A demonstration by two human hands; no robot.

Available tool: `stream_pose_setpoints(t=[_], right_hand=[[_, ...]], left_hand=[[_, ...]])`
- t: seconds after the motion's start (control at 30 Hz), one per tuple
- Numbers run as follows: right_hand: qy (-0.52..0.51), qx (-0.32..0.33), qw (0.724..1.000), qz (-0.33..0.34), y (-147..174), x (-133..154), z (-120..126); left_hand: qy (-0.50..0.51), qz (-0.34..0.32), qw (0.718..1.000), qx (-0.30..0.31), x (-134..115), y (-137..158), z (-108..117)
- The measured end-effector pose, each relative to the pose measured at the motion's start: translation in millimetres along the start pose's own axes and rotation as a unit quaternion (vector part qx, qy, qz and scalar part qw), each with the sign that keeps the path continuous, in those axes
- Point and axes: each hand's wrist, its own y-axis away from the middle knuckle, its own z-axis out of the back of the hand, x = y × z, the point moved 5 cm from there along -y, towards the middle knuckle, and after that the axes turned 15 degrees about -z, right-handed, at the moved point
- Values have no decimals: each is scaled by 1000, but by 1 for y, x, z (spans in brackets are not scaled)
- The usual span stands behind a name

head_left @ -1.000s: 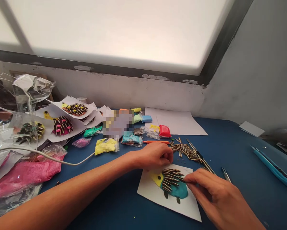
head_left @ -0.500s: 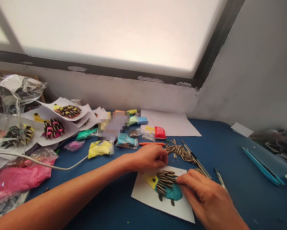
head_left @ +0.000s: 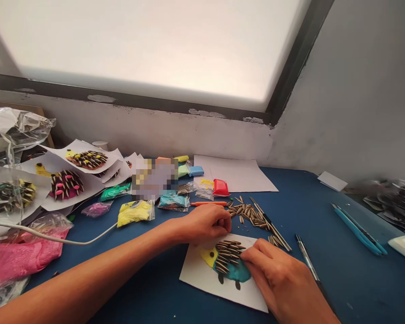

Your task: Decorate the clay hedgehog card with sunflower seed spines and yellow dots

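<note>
A white card (head_left: 202,281) lies on the blue table, bearing a clay hedgehog with a yellow head (head_left: 209,257) and a teal body (head_left: 240,272). Rows of striped sunflower seeds (head_left: 227,256) are stuck in the body's upper left part. My right hand (head_left: 279,276) pinches a sunflower seed, mostly covered by the fingertips, at the body's right edge. Along the card's top edge rests my left hand (head_left: 205,223), its fingers curled closed; what is inside them is hidden. Just beyond it is a pile of loose sunflower seeds (head_left: 246,211).
Several finished hedgehog cards (head_left: 87,157) are stacked at the left, near a pink clay bag (head_left: 29,256) and a white cable (head_left: 87,243). Packets of yellow clay (head_left: 133,213) and red clay (head_left: 220,187) lie farther back. Pens (head_left: 305,252) and a blue tool (head_left: 357,229) are at the right.
The whole view has shifted slightly, so everything appears a little farther left. Both hands keep nearly the same places on the card, the right one still pinching at the body's edge.
</note>
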Motion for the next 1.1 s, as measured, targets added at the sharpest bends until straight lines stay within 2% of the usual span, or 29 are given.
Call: stream_pose_setpoints(t=[0.13, 0.23, 0.4, 0.47, 0.57, 0.77, 0.93, 1.1], right_hand=[[-31, -49, 997, -44, -7, -15, 23], [9, -105, 988, -111, -14, -42, 38], [39, -18, 980, -195, -21, -78, 35], [31, 22, 981, -188, -21, -79, 30], [29, 41, 987, -155, -21, -72, 23], [59, 3, 992, -113, -22, -63, 13], [52, -7, 992, -116, -24, -57, 13], [8, -2, 992, -128, -25, -50, 23]], left_hand=[[13, 1, 1000, -2, 2, 0, -1], [22, 11, 1000, 0, 3, 1, -2], [38, 18, 999, 0, 4, 2, -2], [38, 12, 999, -3, 4, 1, -2], [34, 10, 999, -5, 4, 1, -2], [20, 10, 1000, -2, 0, 1, -1], [4, 23, 1000, 4, -4, 1, 1], [5, 18, 1000, -1, -5, 1, 1]])
